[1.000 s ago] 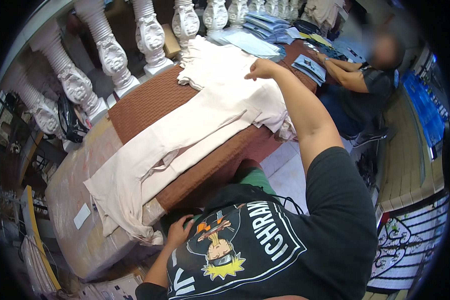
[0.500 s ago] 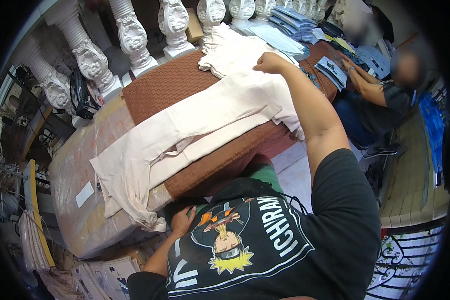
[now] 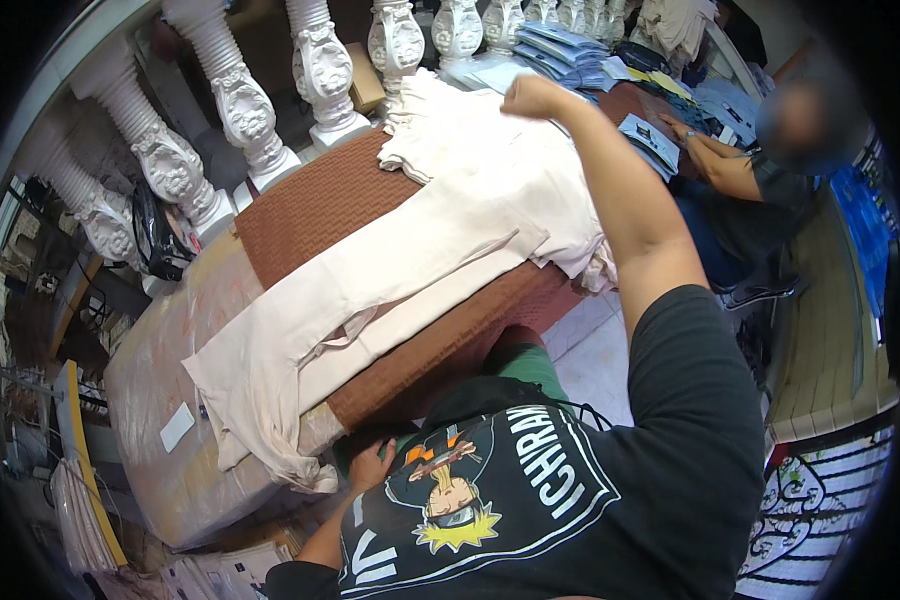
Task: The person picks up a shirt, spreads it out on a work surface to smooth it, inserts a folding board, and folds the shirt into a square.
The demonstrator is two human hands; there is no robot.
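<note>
A long cream garment (image 3: 370,265) lies stretched along the table, with one narrow part hanging over the near left edge. My right hand (image 3: 532,97) is raised over the garment's far right part. Its fingers are curled closed, and whether they pinch any cloth is hidden behind the hand. Beyond it, a bunched cream cloth (image 3: 422,118) lies at the far edge. My left hand (image 3: 372,465) rests low against my green shorts by my hip, away from the garment, its fingers laid out and holding nothing.
A brown patterned cover (image 3: 315,195) lies over the plastic-wrapped table (image 3: 150,400), where a white card (image 3: 177,428) sits. White balusters (image 3: 240,110) line the far side. Stacked blue packs (image 3: 560,55) lie far right, near a seated co-worker (image 3: 735,185) handling folded pieces.
My right hand has moved up and away from me across the far right part of the garment. My left hand stays by my hip. The view has shifted slightly.
</note>
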